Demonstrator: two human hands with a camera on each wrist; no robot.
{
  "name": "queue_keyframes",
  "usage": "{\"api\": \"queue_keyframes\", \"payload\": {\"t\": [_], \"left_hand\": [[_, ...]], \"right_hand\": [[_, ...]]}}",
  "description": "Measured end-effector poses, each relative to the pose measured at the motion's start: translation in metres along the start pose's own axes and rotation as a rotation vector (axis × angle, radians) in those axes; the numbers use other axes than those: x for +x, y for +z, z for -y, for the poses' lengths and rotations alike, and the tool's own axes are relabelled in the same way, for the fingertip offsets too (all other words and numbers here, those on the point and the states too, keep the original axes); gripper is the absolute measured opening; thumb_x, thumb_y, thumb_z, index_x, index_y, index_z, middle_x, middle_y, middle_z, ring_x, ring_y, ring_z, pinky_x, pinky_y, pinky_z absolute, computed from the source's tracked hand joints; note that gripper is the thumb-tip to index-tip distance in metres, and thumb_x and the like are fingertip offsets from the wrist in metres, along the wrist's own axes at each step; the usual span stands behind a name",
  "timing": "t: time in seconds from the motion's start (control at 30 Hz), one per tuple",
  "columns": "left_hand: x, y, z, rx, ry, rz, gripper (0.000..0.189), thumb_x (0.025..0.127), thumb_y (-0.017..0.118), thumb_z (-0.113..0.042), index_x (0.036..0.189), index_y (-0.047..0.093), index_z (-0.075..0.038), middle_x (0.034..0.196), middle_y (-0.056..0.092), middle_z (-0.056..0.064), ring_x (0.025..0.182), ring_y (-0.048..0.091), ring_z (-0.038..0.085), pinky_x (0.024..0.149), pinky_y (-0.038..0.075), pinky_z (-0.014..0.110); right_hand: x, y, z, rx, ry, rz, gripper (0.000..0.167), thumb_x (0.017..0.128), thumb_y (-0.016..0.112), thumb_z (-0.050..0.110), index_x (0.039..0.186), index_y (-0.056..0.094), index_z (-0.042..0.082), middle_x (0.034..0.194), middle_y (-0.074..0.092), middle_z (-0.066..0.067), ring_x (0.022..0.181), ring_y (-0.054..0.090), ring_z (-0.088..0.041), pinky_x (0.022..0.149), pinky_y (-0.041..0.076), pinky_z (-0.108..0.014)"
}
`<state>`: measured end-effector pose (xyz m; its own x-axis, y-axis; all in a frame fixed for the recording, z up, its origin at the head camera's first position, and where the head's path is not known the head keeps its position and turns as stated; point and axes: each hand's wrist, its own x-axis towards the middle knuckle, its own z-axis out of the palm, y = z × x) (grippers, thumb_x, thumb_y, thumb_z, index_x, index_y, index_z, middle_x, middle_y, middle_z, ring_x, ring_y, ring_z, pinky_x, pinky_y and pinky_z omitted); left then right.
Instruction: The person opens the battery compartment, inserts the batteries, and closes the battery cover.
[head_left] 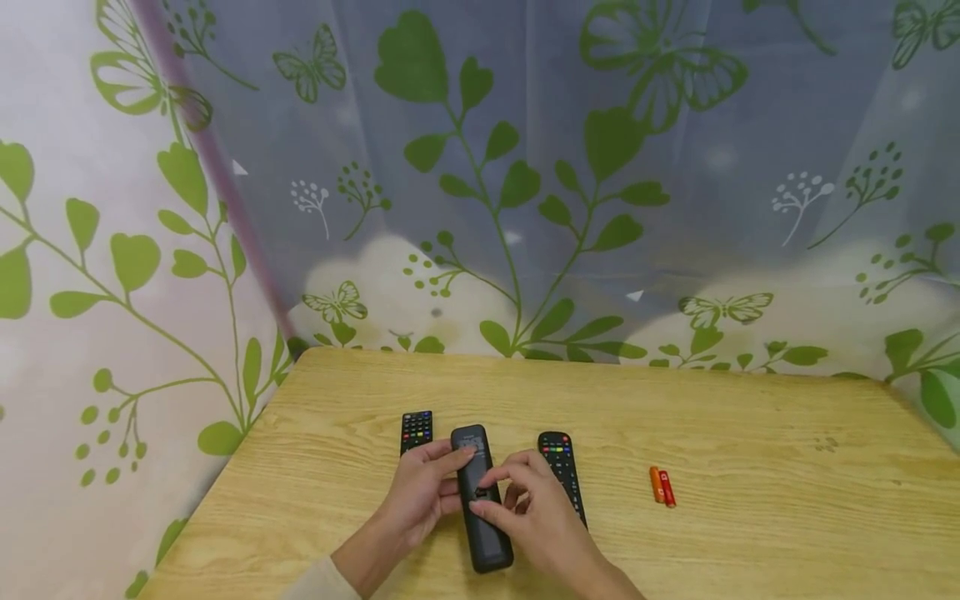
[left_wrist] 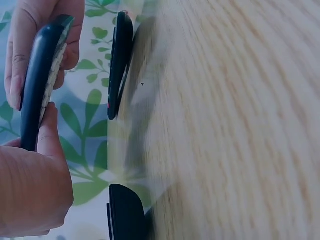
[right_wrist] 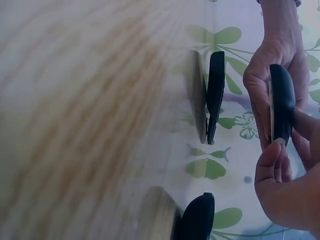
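Note:
A black remote control (head_left: pixel 487 546) is held above the table with its back up and its buttons down. My left hand (head_left: pixel 412 500) grips its left side, thumb lying on the back near the upper end. From the right, my right hand (head_left: pixel 540 508) has its thumb and index finger at a small dark notch halfway down the back. In the right wrist view, other curled fingers (right_wrist: pixel 272 162) of that hand touch the button side. The left wrist view shows the pale buttons (left_wrist: pixel 52 77) along the underside of this remote.
On the wooden table (head_left: pixel 750 433), a second remote (head_left: pixel 416 429) lies left, partly behind my left hand. A third remote (head_left: pixel 557 450) lies right, partly covered by my right hand. Two batteries (head_left: pixel 662 486), orange and red, lie side by side farther right. A leaf-patterned curtain (head_left: pixel 525 208) hangs behind.

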<state>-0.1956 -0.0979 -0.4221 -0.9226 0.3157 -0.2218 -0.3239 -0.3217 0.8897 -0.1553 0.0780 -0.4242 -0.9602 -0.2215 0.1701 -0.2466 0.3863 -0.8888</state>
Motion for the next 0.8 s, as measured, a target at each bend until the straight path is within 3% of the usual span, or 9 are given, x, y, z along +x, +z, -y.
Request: {"api": "queue_keyframes", "payload": {"t": [0.1, 0.2, 0.37, 0.53, 0.67, 0.8], "left_hand": [[0.000, 0.000, 0.000, 0.009, 0.007, -0.015, 0.044, 0.094, 0.060, -0.011, 0.127, 0.045, 0.013, 0.097, 0.067, 0.018, 0.086, 0.069, 0.029, 0.072, 0.057, 0.039], [0.000, 0.001, 0.001, 0.031, 0.021, -0.029, 0.042, 0.094, 0.060, -0.011, 0.126, 0.047, 0.013, 0.095, 0.067, 0.017, 0.084, 0.069, 0.029, 0.070, 0.058, 0.037], [0.000, 0.002, 0.002, 0.073, 0.045, -0.039, 0.041, 0.094, 0.060, -0.012, 0.125, 0.049, 0.013, 0.095, 0.067, 0.017, 0.083, 0.069, 0.027, 0.070, 0.058, 0.035], [0.003, 0.002, 0.002, 0.090, 0.064, -0.048, 0.042, 0.094, 0.060, -0.013, 0.125, 0.049, 0.013, 0.096, 0.067, 0.017, 0.084, 0.069, 0.028, 0.069, 0.058, 0.034], [0.007, -0.001, 0.003, 0.105, 0.069, -0.025, 0.042, 0.095, 0.060, -0.013, 0.125, 0.049, 0.014, 0.098, 0.067, 0.017, 0.086, 0.069, 0.028, 0.071, 0.058, 0.034], [0.013, -0.003, 0.003, 0.114, 0.082, -0.033, 0.044, 0.096, 0.058, -0.014, 0.128, 0.047, 0.013, 0.099, 0.067, 0.017, 0.086, 0.069, 0.028, 0.072, 0.057, 0.034]], "right_hand": [[0.001, -0.002, -0.001, 0.088, 0.128, 0.036, 0.045, 0.081, 0.076, 0.038, 0.108, 0.053, 0.009, 0.101, 0.050, -0.007, 0.073, 0.056, -0.015, 0.059, 0.052, -0.028], [0.002, -0.005, -0.005, 0.185, 0.241, 0.105, 0.050, 0.082, 0.075, 0.039, 0.106, 0.054, 0.001, 0.088, 0.058, -0.007, 0.067, 0.059, -0.016, 0.056, 0.055, -0.033], [0.004, -0.005, -0.008, 0.213, 0.242, 0.179, 0.039, 0.086, 0.072, 0.036, 0.098, 0.061, 0.000, 0.068, 0.059, -0.004, 0.057, 0.059, -0.018, 0.053, 0.055, -0.037], [0.004, -0.003, -0.005, 0.096, 0.233, 0.130, 0.046, 0.085, 0.071, 0.041, 0.105, 0.058, 0.002, 0.070, 0.058, -0.004, 0.054, 0.058, -0.019, 0.049, 0.052, -0.033], [0.004, -0.001, 0.001, -0.089, 0.214, 0.106, 0.060, 0.086, 0.069, 0.045, 0.125, 0.050, 0.003, 0.080, 0.058, -0.001, 0.061, 0.057, -0.014, 0.051, 0.047, -0.030], [0.008, 0.004, 0.010, -0.276, 0.185, 0.116, 0.071, 0.084, 0.071, 0.046, 0.134, 0.046, 0.004, 0.090, 0.058, 0.000, 0.070, 0.056, -0.012, 0.056, 0.046, -0.031]]}}
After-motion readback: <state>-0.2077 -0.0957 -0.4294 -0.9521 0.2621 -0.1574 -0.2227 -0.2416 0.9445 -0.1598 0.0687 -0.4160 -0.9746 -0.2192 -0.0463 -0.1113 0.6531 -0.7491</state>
